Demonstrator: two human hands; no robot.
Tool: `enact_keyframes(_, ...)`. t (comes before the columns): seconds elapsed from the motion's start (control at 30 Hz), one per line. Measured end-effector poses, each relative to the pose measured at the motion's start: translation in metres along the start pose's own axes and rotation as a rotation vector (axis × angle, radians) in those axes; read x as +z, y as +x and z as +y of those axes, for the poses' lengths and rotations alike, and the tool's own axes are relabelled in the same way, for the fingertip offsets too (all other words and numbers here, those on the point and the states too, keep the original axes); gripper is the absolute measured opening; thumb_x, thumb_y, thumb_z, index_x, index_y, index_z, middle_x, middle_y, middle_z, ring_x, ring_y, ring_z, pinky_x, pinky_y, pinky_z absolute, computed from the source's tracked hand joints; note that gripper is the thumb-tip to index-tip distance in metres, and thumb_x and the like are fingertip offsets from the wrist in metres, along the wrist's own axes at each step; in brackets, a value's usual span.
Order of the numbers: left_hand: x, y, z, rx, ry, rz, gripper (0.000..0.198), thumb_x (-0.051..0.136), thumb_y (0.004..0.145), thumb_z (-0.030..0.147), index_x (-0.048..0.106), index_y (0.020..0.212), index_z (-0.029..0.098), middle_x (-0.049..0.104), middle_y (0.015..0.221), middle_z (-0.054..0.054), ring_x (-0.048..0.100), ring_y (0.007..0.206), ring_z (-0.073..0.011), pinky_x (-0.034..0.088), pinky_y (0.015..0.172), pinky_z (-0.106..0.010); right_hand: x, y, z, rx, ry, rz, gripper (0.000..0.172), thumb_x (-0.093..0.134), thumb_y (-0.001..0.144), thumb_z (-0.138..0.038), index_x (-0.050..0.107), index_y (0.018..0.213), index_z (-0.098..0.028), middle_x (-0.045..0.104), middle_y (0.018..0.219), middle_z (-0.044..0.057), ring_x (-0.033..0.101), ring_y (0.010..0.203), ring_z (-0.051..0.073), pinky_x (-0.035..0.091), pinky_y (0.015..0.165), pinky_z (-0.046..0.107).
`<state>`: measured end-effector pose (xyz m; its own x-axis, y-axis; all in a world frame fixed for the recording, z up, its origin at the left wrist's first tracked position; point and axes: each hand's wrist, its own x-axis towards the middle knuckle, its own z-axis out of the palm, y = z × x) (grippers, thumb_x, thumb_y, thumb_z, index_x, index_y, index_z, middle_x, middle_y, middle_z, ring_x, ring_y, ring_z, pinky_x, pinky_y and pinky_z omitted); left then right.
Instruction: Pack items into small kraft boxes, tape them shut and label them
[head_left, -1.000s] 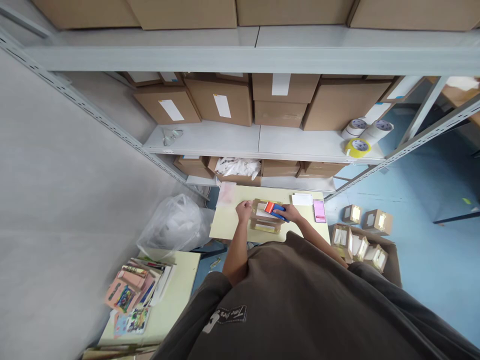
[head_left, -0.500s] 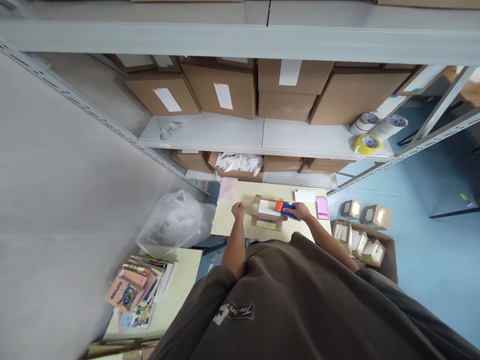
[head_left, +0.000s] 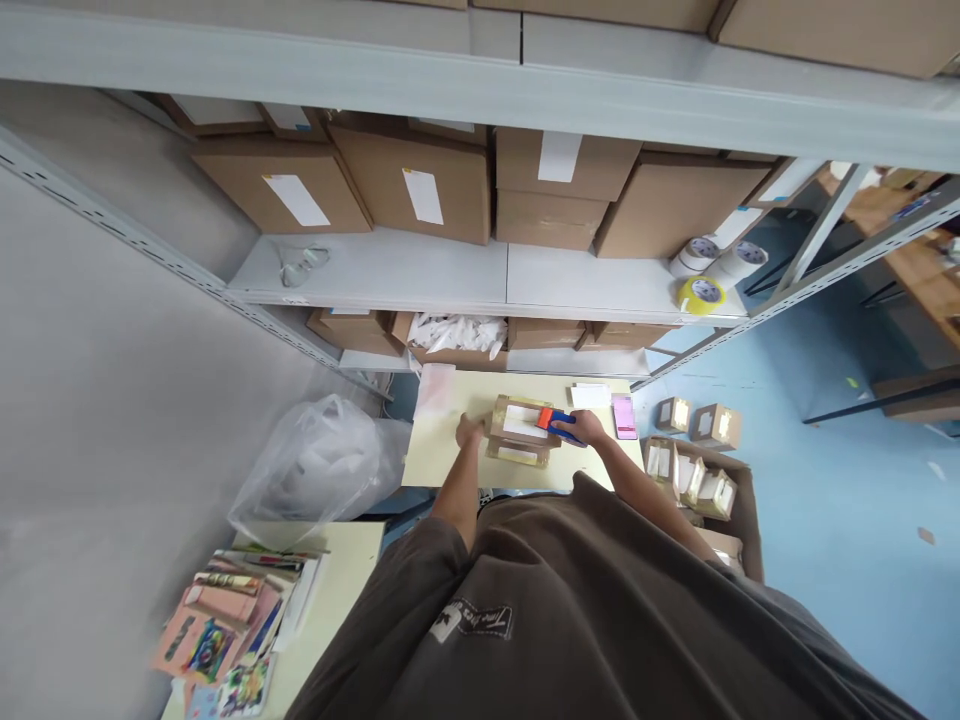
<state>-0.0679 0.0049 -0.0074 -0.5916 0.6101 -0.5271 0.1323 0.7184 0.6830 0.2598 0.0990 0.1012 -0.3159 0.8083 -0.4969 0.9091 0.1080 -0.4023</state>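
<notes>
On the pale yellow table [head_left: 433, 462] sits a small cardboard box [head_left: 504, 432] with a white label [head_left: 523, 420] on top and yellowish tape along its edges. A second taped box side shows just in front of it, partly under it. My right hand [head_left: 586, 428] grips a blue and orange tape dispenser [head_left: 559, 423], its orange head at the box's right end, over the label. At the box's left end is my left hand [head_left: 470, 431], fingers toward the cardboard. They are small and blurred, so whether they pinch anything is unclear.
A phone [head_left: 624, 416] and white papers [head_left: 590, 396] lie at the table's right. Beyond stands a grey shelf [head_left: 375, 283] with cartons and tape rolls [head_left: 700, 295]. An open carton [head_left: 742, 490] of small boxes is right; a plastic bag [head_left: 322, 460] and books [head_left: 225, 630] are left.
My left hand has gone from a fist held off the box to its left end, fingers now toward it. The dispenser stays at the right end. The whole view has shifted slightly.
</notes>
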Motion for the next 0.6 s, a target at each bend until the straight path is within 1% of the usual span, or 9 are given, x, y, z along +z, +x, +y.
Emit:
enact_keyframes(0.07, -0.012, 0.000, 0.009, 0.166, 0.020, -0.058, 0.069, 0.079, 0.080, 0.033, 0.064, 0.145, 0.015, 0.071, 0.140, -0.021, 0.064, 0.136, -0.0359, 0.048, 0.115, -0.043, -0.001, 0.000, -0.002, 0.013, -0.018, -0.011, 0.064, 0.065, 0.086, -0.085, 0.074, 0.077, -0.022, 0.077, 0.082, 0.011, 0.072, 0.076, 0.027, 0.043, 0.063, 0.030)
enact_keyframes(0.1, -0.016, 0.000, 0.016, 0.295, 0.054, -0.134, 0.073, 0.079, 0.079, 0.031, 0.063, 0.149, 0.019, 0.065, 0.150, -0.018, 0.061, 0.140, -0.0345, 0.047, 0.117, -0.041, -0.002, 0.000, -0.003, 0.018, -0.034, -0.014, 0.064, 0.066, 0.085, -0.085, 0.075, 0.078, -0.022, 0.078, 0.083, 0.012, 0.073, 0.077, 0.027, 0.043, 0.063, 0.031)
enact_keyframes(0.17, -0.021, -0.002, 0.033, 0.565, 0.206, -0.352, 0.089, 0.086, 0.072, 0.029, 0.058, 0.156, 0.026, 0.050, 0.167, -0.013, 0.054, 0.148, -0.0350, 0.046, 0.119, -0.038, -0.003, 0.001, -0.007, 0.023, -0.062, -0.026, 0.065, 0.067, 0.084, -0.086, 0.076, 0.079, -0.022, 0.078, 0.085, 0.013, 0.073, 0.079, 0.028, 0.043, 0.063, 0.031)
enact_keyframes(0.23, -0.021, -0.003, 0.052, 0.707, 0.438, -0.543, 0.109, 0.094, 0.062, 0.029, 0.051, 0.162, 0.030, 0.035, 0.176, -0.009, 0.048, 0.153, -0.0376, 0.045, 0.120, -0.038, -0.005, 0.002, -0.013, 0.024, -0.083, -0.046, 0.066, 0.068, 0.082, -0.087, 0.077, 0.083, -0.021, 0.079, 0.088, 0.013, 0.074, 0.081, 0.028, 0.043, 0.063, 0.030)
enact_keyframes(0.3, -0.021, -0.003, 0.067, 0.718, 0.654, -0.633, 0.124, 0.098, 0.056, 0.033, 0.043, 0.167, 0.032, 0.027, 0.179, -0.008, 0.047, 0.153, -0.0383, 0.046, 0.120, -0.038, -0.008, 0.003, -0.019, 0.037, -0.107, -0.069, 0.069, 0.068, 0.081, -0.088, 0.079, 0.089, -0.020, 0.080, 0.092, 0.014, 0.074, 0.083, 0.028, 0.045, 0.064, 0.029)
enact_keyframes(0.37, -0.021, -0.003, 0.077, 0.695, 0.788, -0.662, 0.129, 0.098, 0.057, 0.038, 0.035, 0.170, 0.034, 0.023, 0.181, -0.007, 0.047, 0.153, -0.0366, 0.046, 0.119, -0.037, -0.011, 0.003, -0.024, 0.054, -0.122, -0.104, 0.073, 0.066, 0.081, -0.090, 0.080, 0.095, -0.019, 0.080, 0.096, 0.014, 0.075, 0.086, 0.027, 0.046, 0.065, 0.029)
enact_keyframes(0.43, -0.023, -0.002, 0.081, 0.684, 0.838, -0.678, 0.129, 0.097, 0.062, 0.041, 0.030, 0.172, 0.035, 0.020, 0.182, -0.007, 0.044, 0.155, -0.0356, 0.045, 0.120, -0.036, -0.016, 0.002, -0.022, 0.050, -0.123, -0.139, 0.076, 0.063, 0.083, -0.090, 0.080, 0.100, -0.018, 0.080, 0.099, 0.015, 0.075, 0.088, 0.027, 0.047, 0.066, 0.028)
enact_keyframes(0.5, -0.026, -0.002, 0.081, 0.678, 0.833, -0.686, 0.128, 0.096, 0.064, 0.043, 0.028, 0.172, 0.034, 0.018, 0.182, -0.007, 0.039, 0.159, -0.0361, 0.043, 0.122, -0.036, -0.023, -0.003, -0.009, 0.037, -0.126, -0.150, 0.077, 0.062, 0.085, -0.090, 0.080, 0.103, -0.017, 0.080, 0.103, 0.016, 0.076, 0.091, 0.028, 0.048, 0.068, 0.029)
enact_keyframes(0.6, -0.025, 0.001, 0.079, 0.660, 0.799, -0.690, 0.131, 0.097, 0.063, 0.043, 0.027, 0.173, 0.032, 0.017, 0.182, -0.009, 0.031, 0.163, -0.0368, 0.038, 0.126, -0.038, -0.037, -0.014, 0.031, 0.063, -0.161, -0.131, 0.078, 0.063, 0.085, -0.089, 0.081, 0.104, -0.016, 0.080, 0.105, 0.019, 0.076, 0.096, 0.031, 0.050, 0.073, 0.030)
